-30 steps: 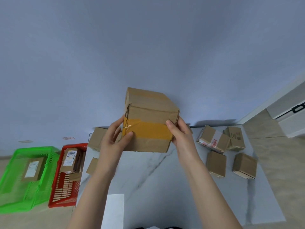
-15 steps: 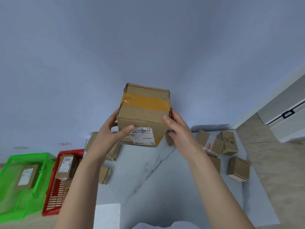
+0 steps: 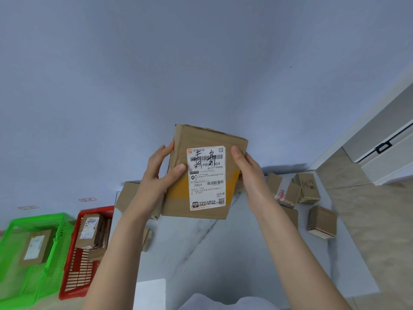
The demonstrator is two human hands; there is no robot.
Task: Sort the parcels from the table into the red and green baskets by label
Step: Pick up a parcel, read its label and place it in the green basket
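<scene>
I hold a brown cardboard parcel (image 3: 178, 198) up above the table, its white shipping label (image 3: 206, 177) with black handwriting facing me over a band of yellow tape. My left hand (image 3: 159, 173) grips its left edge, thumb on the front face. My right hand (image 3: 248, 170) grips the right edge. The red basket (image 3: 73, 274) at the lower left holds a few labelled parcels. Left of it, the green basket (image 3: 15, 260) holds one flat parcel (image 3: 34, 248).
Several small brown parcels (image 3: 321, 220) lie at the right end of the white marble table (image 3: 201, 253). More boxes (image 3: 126, 198) sit at its left end behind my left arm. A white sheet (image 3: 150, 294) lies at the near edge. A white cabinet (image 3: 384, 151) stands right.
I have turned the parcel in my hands so the face with the white label now points at me; a second ago the taped side showed. The parcel sits slightly higher in view.
</scene>
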